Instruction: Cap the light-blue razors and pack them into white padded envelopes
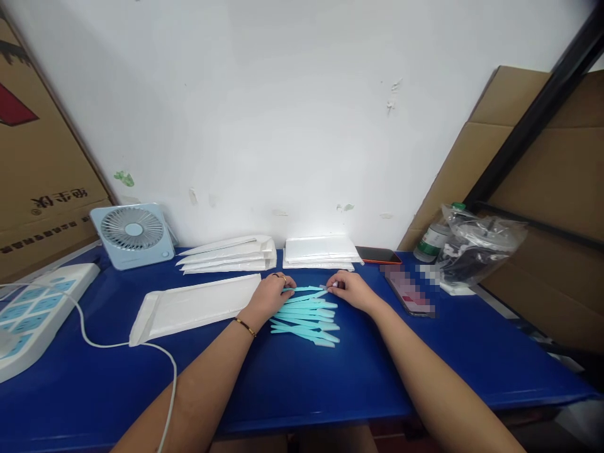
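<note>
Several turquoise eyebrow razors (302,318) with pale, see-through covers at their right ends lie in a loose, overlapping pile on the blue table. Along the top of this pile, one eyebrow razor (309,289) stretches between my two hands. My left hand (272,294), wearing a ring and a bracelet, is closed on its handle end. The fingers of my right hand (348,288) pinch together at its covered end, partly hiding that tip. A white padded envelope (198,306) lies flat just left of my left hand.
White envelopes are stacked (229,253) at the back, with another white stack (321,250) beside them. A fan (134,236), a power strip (40,314) and its white cable occupy the left. Rightward lie two phones (409,290), a bottle (431,242) and a plastic bag (476,248).
</note>
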`<state>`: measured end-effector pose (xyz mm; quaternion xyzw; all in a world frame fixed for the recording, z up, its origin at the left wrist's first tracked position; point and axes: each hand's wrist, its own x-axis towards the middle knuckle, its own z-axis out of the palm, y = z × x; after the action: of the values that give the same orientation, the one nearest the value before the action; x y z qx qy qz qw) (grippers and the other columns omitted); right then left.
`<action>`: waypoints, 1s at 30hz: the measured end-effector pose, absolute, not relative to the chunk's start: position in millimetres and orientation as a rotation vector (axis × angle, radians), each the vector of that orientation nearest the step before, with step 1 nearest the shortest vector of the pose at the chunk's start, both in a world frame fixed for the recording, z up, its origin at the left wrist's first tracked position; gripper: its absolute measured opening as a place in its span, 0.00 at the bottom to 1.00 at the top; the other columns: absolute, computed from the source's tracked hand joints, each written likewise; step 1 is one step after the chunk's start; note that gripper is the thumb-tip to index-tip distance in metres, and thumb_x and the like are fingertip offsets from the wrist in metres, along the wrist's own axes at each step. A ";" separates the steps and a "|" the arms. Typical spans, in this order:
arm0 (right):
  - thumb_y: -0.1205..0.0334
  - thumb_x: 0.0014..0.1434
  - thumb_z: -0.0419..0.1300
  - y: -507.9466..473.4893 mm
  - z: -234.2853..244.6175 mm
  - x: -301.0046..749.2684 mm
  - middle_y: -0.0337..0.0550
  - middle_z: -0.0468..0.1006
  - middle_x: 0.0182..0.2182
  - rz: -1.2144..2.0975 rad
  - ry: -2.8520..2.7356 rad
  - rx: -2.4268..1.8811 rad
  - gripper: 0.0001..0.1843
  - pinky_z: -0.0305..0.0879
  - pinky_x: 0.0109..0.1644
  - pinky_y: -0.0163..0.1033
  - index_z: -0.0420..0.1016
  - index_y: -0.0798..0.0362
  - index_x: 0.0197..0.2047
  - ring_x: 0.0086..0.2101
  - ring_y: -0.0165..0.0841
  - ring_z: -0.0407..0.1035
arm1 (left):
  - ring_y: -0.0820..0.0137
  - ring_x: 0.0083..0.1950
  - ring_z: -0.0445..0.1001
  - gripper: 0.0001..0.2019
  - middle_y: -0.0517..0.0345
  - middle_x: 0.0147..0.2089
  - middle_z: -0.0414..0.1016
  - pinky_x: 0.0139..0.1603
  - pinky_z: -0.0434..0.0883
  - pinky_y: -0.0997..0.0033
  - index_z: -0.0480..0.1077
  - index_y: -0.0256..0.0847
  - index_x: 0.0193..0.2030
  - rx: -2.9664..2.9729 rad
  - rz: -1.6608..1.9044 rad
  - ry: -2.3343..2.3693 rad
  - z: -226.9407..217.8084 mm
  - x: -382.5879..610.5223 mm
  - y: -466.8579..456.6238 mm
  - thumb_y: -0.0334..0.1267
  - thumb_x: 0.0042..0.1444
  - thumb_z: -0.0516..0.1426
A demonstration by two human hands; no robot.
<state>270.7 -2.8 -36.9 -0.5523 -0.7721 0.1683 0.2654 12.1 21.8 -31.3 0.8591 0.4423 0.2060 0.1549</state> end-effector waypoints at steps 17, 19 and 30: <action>0.59 0.53 0.61 1.5 -45.0 258.4 0.41 0.74 0.29 0.523 -2.038 -1.394 0.08 0.62 0.32 0.34 0.78 0.53 0.35 0.27 0.29 0.66 | 0.71 0.32 0.71 0.06 0.62 0.30 0.74 0.32 0.65 0.74 0.73 0.42 0.32 2.332 0.641 1.243 -36.7 15.6 26.5 0.33 0.50 0.55; 0.61 0.53 0.61 3.7 -46.5 254.6 0.41 0.74 0.29 0.528 -2.042 -1.370 0.07 0.62 0.32 0.34 0.79 0.53 0.34 0.27 0.28 0.66 | 0.72 0.31 0.71 0.05 0.62 0.29 0.74 0.32 0.64 0.75 0.72 0.42 0.32 2.312 0.656 1.234 -38.8 15.8 27.9 0.33 0.49 0.55; 0.48 0.53 0.60 -19.3 -23.2 239.1 0.51 0.71 0.49 0.466 -2.236 -1.365 0.28 0.62 0.50 0.45 0.70 0.52 0.54 0.48 0.41 0.65 | 0.60 0.56 0.66 0.28 0.51 0.54 0.69 0.53 0.63 0.66 0.64 0.43 0.56 2.476 0.537 1.131 -18.7 12.3 6.8 0.52 0.50 0.57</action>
<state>239.1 -19.3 -23.2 -0.4983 -0.8161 0.1701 0.2382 12.3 6.8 -18.7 0.8774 0.4007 0.1903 0.1826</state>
